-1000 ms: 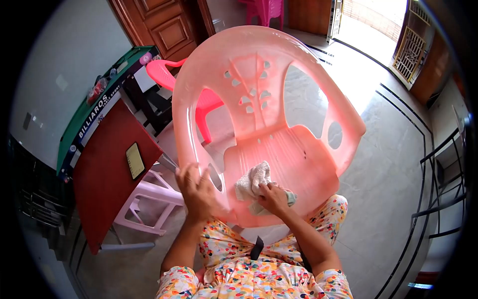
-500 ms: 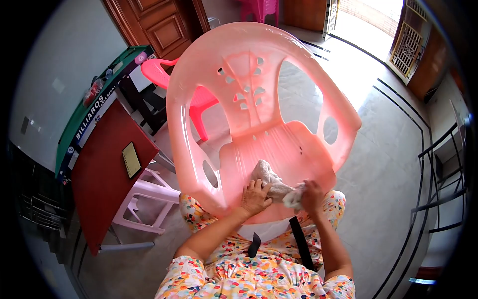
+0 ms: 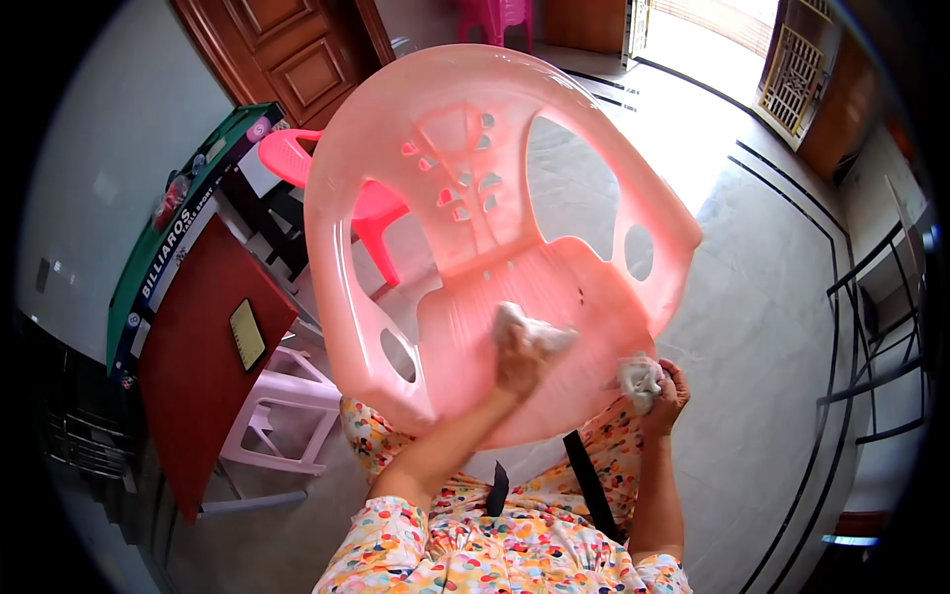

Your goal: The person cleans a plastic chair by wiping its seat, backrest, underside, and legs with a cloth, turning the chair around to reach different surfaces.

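Wiping pink chair (image 3: 554, 148) seat; red table (image 3: 203, 366) and stool (image 3: 282, 416) alongside.
Left hand (image 3: 520, 361) fingers pinch cloth (image 3: 529, 332); right hand (image 3: 663, 391) clenches a second rag (image 3: 638, 376).

A second ago the left hand (image 3: 522, 362) gripped the chair's (image 3: 475, 198) left armrest; it now lies on the seat, pressing one end of the cloth (image 3: 529, 332) further up towards the backrest. The right hand (image 3: 661, 391) has moved off the seat to the chair's front right edge, clutching the cloth's other end.
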`<action>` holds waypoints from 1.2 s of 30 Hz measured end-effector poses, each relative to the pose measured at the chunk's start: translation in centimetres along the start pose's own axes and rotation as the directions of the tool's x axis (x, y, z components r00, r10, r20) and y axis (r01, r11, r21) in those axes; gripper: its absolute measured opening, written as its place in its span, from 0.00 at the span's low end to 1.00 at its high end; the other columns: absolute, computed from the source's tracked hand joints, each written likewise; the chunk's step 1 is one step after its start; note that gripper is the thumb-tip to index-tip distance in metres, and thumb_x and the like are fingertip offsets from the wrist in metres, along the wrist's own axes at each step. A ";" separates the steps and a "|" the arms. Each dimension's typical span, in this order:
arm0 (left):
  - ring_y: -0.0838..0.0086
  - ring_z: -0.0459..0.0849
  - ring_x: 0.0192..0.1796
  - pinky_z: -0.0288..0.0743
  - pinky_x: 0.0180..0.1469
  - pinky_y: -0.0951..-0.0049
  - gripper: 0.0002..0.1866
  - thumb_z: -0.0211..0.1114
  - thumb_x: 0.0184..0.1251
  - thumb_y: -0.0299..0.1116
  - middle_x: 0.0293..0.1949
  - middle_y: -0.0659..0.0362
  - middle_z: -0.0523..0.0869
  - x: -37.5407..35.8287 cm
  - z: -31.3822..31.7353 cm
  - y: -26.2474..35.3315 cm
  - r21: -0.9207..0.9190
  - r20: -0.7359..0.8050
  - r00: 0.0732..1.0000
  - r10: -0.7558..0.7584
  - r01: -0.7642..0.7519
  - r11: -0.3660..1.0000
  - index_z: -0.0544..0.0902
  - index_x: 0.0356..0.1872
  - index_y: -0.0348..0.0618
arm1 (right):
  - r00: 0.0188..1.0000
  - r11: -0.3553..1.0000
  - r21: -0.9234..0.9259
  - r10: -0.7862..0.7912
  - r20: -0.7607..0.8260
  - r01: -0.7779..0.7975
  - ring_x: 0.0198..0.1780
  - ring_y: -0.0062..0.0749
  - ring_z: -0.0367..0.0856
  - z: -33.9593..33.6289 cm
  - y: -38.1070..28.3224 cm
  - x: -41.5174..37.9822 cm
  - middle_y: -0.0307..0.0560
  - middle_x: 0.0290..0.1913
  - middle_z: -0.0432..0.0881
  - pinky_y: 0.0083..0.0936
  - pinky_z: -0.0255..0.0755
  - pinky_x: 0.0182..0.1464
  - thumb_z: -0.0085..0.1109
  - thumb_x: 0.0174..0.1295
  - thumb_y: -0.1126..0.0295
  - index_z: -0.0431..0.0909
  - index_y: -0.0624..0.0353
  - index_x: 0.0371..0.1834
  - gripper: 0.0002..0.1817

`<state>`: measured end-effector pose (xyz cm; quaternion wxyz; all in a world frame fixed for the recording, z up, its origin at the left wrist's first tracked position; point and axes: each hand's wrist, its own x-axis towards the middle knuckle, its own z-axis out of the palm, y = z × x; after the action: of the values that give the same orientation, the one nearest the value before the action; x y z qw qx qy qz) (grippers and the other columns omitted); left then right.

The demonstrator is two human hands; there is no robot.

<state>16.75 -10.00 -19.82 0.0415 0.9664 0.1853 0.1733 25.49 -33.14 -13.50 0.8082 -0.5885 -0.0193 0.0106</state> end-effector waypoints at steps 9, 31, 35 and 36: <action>0.52 0.75 0.45 0.72 0.48 0.56 0.16 0.55 0.50 0.26 0.46 0.39 0.71 3.3 0.7 0.8 -0.394 -0.054 0.939 0.339 -0.332 0.857 0.74 0.41 0.28 | 0.943 0.698 0.641 0.300 0.143 -0.319 0.24 0.33 0.75 -0.5 -2.1 0.9 0.51 0.32 0.78 0.24 0.72 0.26 0.39 0.60 0.65 0.70 0.69 0.44 0.18; 0.64 0.76 0.39 0.74 0.35 0.65 0.14 0.53 0.54 0.26 0.45 0.55 0.72 7.1 0.0 3.7 -0.235 -0.146 0.887 0.438 -0.461 0.856 0.76 0.43 0.46 | 0.937 0.718 0.619 0.144 0.317 -0.320 0.30 0.37 0.70 -0.1 -1.7 1.5 0.49 0.31 0.72 0.32 0.66 0.32 0.41 0.62 0.62 0.66 0.67 0.51 0.21; 0.62 0.74 0.35 0.73 0.39 0.62 0.12 0.50 0.60 0.31 0.39 0.54 0.72 9.2 3.6 -4.6 0.153 -0.081 0.997 0.019 -0.006 0.988 0.75 0.43 0.43 | 0.947 0.701 0.645 0.151 0.282 -0.304 0.33 0.43 0.74 -0.5 -1.1 1.7 0.56 0.35 0.76 0.35 0.69 0.35 0.40 0.61 0.62 0.69 0.69 0.47 0.20; 0.60 0.75 0.39 0.73 0.40 0.61 0.12 0.51 0.60 0.34 0.41 0.53 0.72 8.9 2.5 -6.7 0.168 -0.017 0.986 -0.166 0.166 0.972 0.75 0.43 0.42 | 0.955 0.712 0.641 0.160 0.251 -0.287 0.34 0.44 0.75 -0.6 -1.0 1.7 0.58 0.36 0.77 0.36 0.71 0.36 0.40 0.61 0.62 0.70 0.69 0.46 0.20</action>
<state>23.10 -0.46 -20.33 -0.0263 0.9473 0.2794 0.1546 27.25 -33.91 -12.70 0.9529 -0.2528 -0.0144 0.1670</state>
